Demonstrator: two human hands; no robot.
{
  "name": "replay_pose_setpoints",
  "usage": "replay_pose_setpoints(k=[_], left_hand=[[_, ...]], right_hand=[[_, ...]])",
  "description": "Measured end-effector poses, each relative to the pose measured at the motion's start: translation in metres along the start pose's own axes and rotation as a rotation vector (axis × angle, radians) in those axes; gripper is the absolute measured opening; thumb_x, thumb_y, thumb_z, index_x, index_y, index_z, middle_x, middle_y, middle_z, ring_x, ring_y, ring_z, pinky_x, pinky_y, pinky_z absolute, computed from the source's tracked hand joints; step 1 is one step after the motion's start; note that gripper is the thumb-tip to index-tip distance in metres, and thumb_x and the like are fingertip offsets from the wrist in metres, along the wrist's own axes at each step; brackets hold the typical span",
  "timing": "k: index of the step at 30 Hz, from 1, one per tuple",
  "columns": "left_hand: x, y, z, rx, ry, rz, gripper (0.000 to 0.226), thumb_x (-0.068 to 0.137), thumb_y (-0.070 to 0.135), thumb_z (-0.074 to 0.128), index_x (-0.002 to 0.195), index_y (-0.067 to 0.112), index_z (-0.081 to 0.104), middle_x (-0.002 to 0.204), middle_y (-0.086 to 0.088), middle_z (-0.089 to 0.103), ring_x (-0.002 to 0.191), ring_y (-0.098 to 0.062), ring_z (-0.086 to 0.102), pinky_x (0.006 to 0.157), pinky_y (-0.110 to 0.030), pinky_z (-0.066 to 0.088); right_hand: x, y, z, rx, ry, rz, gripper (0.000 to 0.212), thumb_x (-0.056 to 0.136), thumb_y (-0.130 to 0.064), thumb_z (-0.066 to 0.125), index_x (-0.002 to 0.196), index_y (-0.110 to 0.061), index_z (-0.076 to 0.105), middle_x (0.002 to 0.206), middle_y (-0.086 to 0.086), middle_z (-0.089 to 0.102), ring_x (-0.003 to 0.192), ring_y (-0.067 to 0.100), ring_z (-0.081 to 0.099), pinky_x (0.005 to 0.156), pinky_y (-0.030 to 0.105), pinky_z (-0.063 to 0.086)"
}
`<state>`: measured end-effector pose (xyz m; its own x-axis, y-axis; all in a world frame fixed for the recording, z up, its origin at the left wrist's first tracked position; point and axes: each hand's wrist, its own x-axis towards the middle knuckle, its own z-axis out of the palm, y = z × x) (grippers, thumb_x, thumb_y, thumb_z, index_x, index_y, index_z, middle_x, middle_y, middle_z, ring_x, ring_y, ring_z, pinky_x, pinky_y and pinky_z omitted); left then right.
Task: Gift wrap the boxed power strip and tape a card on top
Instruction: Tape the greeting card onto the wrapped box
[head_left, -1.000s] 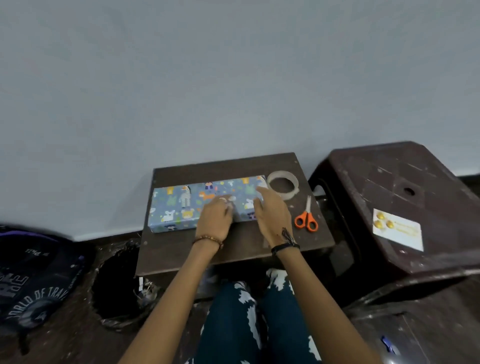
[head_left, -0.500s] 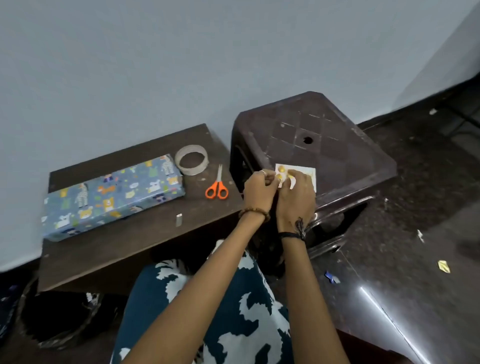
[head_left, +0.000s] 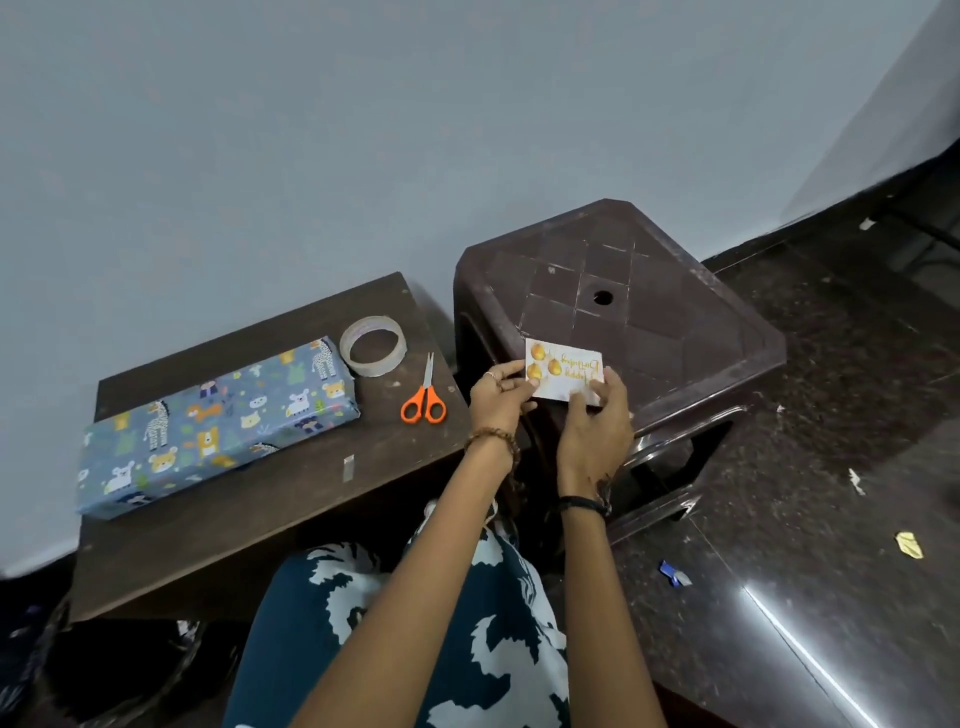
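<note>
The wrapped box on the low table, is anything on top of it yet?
Nothing lies on the wrapped box. The card is pinched by the left hand and right hand over the stool. The box's underside is hidden.

left wrist: beaded bracelet (head_left: 493, 435) | right wrist: black band (head_left: 582, 503) | navy-white print trousers (head_left: 498, 639)

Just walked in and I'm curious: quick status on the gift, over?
Both hands, left hand and right hand, pinch the card over the plastic stool. Wrapped box lies on the low table, card not yet taped. Nothing in the way.
</note>
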<state>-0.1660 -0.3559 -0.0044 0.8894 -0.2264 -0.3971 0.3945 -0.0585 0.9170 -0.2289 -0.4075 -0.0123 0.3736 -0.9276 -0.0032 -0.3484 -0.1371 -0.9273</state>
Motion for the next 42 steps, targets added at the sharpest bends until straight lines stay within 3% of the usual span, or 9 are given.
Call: replay_pose_setpoints(k=[2,6,10,13,19,25,31,36,42], left_hand=[[-0.013,0.006,-0.015,-0.108,-0.005,0.033,0.029,0.089,0.000,0.055,0.118,-0.002,0.056,0.084,0.001,0.061,0.077,-0.006,0.056,0.052,-0.009,0.047],[-0.033,0.024,-0.070,0.096,0.095,0.290,0.016,0.089,0.006,0.057,0.098,0.016,0.066,0.080,0.003,0.063,0.070,-0.007,0.054,0.062,-0.018,0.047],[-0.047,0.060,-0.136,0.286,0.078,0.472,0.024,0.088,0.001,0.055,0.095,0.022,0.066,0.089,0.005,0.065,0.077,0.007,0.058,0.074,-0.012,0.045],[-0.055,0.086,-0.185,0.330,0.065,0.502,0.025,0.088,0.002,0.055,0.096,0.022,0.067,0.092,0.002,0.067,0.083,0.000,0.058,0.075,-0.014,0.044],[-0.068,0.095,-0.268,0.074,0.102,0.372,0.022,0.089,0.005,0.055,0.103,0.019,0.064,0.062,0.018,0.066,0.066,0.006,0.062,0.061,-0.010,0.049],[-0.072,0.063,-0.309,-0.271,0.320,0.177,0.011,0.092,0.019,0.053,0.092,0.024,0.062,0.088,0.008,0.070,0.087,-0.011,0.064,0.076,-0.027,0.052],[-0.066,0.043,-0.299,-0.506,0.354,0.093,0.015,0.088,0.004,0.057,0.095,0.016,0.059,0.093,-0.003,0.066,0.075,-0.011,0.068,0.067,-0.023,0.059],[-0.055,0.039,-0.300,-0.404,0.424,0.088,0.016,0.087,0.001,0.058,0.103,0.007,0.058,0.089,-0.007,0.065,0.062,-0.005,0.067,0.059,-0.018,0.057],[-0.051,0.051,-0.301,0.145,0.698,0.311,0.049,0.086,0.017,0.064,0.131,0.014,0.048,0.130,0.005,0.047,0.118,-0.004,0.042,0.097,-0.021,0.037]], right_hand=[[-0.008,-0.013,-0.004,0.193,-0.007,0.055,0.041,0.090,-0.015,0.058,0.131,-0.013,0.049,0.121,0.003,0.061,0.105,0.014,0.057,0.095,0.035,0.047],[-0.026,-0.037,-0.010,0.218,-0.127,-0.184,0.050,0.087,-0.016,0.065,0.134,-0.020,0.047,0.126,-0.004,0.053,0.114,0.006,0.049,0.094,0.022,0.042],[-0.053,-0.082,0.006,0.241,-0.607,-0.320,0.039,0.082,-0.019,0.071,0.120,-0.022,0.061,0.110,-0.005,0.064,0.094,0.003,0.060,0.079,0.013,0.049],[-0.080,-0.106,0.031,0.194,-0.751,-0.370,0.026,0.078,-0.012,0.073,0.103,-0.019,0.068,0.087,-0.005,0.068,0.070,-0.005,0.058,0.060,0.010,0.046],[-0.135,-0.111,0.082,0.390,-0.959,0.018,0.016,0.083,-0.008,0.067,0.099,-0.007,0.067,0.081,0.001,0.070,0.059,-0.003,0.058,0.052,0.012,0.044],[-0.173,-0.104,0.112,0.729,-0.854,0.510,0.008,0.084,-0.003,0.064,0.089,-0.010,0.065,0.065,-0.003,0.061,0.053,0.002,0.054,0.052,0.014,0.049],[-0.199,-0.099,0.126,0.699,-0.854,0.605,0.009,0.085,-0.001,0.062,0.083,-0.010,0.061,0.068,0.000,0.063,0.054,0.004,0.056,0.051,0.015,0.051],[-0.200,-0.095,0.135,0.689,-0.876,0.598,0.008,0.084,-0.001,0.063,0.085,-0.009,0.062,0.075,0.003,0.065,0.060,0.006,0.060,0.057,0.016,0.054],[-0.201,-0.108,0.149,0.663,-0.707,0.327,0.016,0.081,-0.001,0.066,0.072,-0.012,0.060,0.067,0.000,0.057,0.063,0.006,0.054,0.065,0.023,0.051]])
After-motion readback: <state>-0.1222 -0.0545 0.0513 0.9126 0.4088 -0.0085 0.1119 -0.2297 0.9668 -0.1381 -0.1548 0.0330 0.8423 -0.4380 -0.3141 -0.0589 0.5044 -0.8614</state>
